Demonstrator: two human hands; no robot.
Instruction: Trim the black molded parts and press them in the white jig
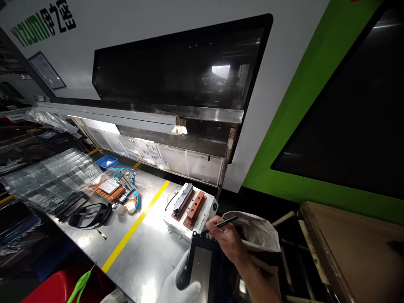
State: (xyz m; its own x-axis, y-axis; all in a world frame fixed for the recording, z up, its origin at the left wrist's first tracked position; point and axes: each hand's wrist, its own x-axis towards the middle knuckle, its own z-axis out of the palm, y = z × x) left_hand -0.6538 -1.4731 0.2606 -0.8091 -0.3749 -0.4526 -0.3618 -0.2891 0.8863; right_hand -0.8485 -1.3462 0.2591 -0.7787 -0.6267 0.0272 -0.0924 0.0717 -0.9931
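My left hand (176, 284), in a white glove, grips a flat black rectangular frame part (202, 263) with a shiny grey centre, held upright at the bottom of the view. My bare right hand (227, 237) is closed around a thin black pen-like tool (222, 223), its tip at the frame's top edge. Just beyond them a white block (186, 219) carries two copper-coloured fixtures (195, 209), one with a grey bar on it.
A metal table (148, 248) with a yellow line (135, 227) holds black frames (90, 214), a copper plate (109, 189), blue cable and stacked clear trays (47, 176). A white bag (255, 229) hangs right of my hands. A large machine with dark windows fills the back.
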